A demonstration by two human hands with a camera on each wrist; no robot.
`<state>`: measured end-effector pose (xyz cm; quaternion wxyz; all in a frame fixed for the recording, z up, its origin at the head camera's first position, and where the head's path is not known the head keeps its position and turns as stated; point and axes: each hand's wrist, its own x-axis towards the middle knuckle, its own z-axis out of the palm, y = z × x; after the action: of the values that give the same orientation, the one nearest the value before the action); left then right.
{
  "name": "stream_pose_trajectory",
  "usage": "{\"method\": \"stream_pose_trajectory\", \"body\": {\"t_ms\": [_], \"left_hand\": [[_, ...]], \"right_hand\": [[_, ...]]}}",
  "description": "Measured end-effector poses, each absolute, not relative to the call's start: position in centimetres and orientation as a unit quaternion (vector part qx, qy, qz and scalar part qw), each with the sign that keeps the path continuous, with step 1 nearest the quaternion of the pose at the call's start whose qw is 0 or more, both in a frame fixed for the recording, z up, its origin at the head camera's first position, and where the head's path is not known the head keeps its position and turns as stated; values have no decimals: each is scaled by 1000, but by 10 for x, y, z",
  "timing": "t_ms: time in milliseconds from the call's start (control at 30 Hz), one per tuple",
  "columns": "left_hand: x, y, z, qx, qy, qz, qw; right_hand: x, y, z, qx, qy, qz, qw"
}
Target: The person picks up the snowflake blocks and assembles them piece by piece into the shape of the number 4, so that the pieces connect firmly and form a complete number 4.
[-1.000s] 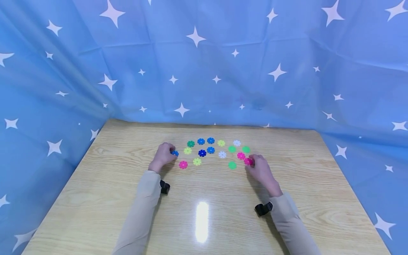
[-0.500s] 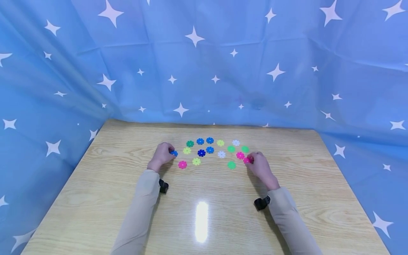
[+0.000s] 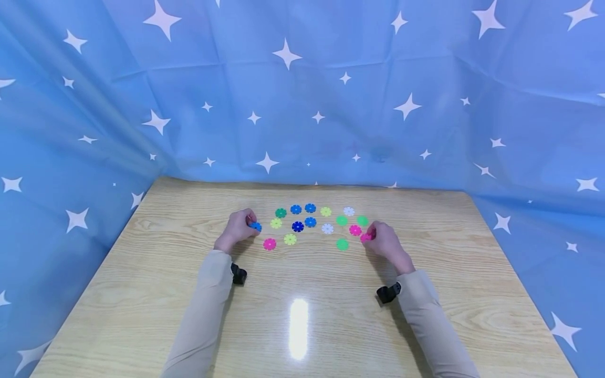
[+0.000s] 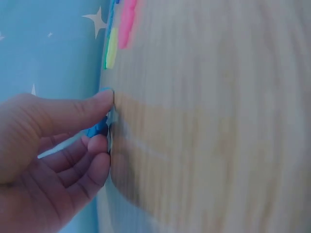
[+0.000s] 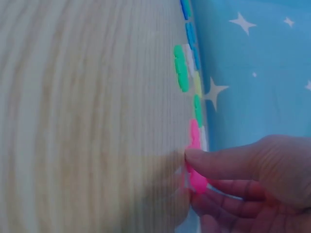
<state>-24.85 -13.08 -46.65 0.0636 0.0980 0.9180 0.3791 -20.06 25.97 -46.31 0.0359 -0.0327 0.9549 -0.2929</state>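
Observation:
In the head view my left hand [image 3: 238,227] is at the left end of a loose group of flower-shaped plastic discs, pinching a blue disc [image 3: 256,227] by its left side. The left wrist view shows the blue disc [image 4: 98,127] between thumb and fingers, low at the table surface. At the group's right end, my right hand [image 3: 385,242] pinches a pink disc [image 3: 366,238]. Its thumb lies across the pink disc [image 5: 198,182] in the right wrist view, with the fingers on the other side. Another pink disc [image 3: 355,230] lies close to its upper left.
Between the hands lie several flat discs, among them a dark blue disc [image 3: 298,227], a white disc [image 3: 327,229], a green disc [image 3: 342,244] and a yellow-green disc [image 3: 290,239]. The wooden table [image 3: 302,278] ends at a blue star-patterned curtain [image 3: 302,136] behind.
My left hand has shifted slightly left with the blue disc, away from the other discs. My right hand stays at the same pink disc, almost still. The head view has drifted a little.

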Motion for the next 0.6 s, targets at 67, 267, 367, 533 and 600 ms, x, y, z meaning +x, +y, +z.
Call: {"method": "stream_pose_trajectory", "body": {"t_ms": [67,267,367,533,600], "left_hand": [[-248,-132,-468,98,915,387,61],[-248,-133,-468,110,904,410,49],[-246,-133,-466,106,898,424,49],[-243,-132,-464,96,895,433,48],[-242,-132,-464,97,894,436,46]], "right_hand": [[-200,260,-463,-28,953,-301,30],[-197,262,-462,-21,945,-326,4],[-197,264,-464,-14,940,-341,1],[-198,267,-468,8,933,-361,5],[-197,268,-468,20,928,-371,12]]}}
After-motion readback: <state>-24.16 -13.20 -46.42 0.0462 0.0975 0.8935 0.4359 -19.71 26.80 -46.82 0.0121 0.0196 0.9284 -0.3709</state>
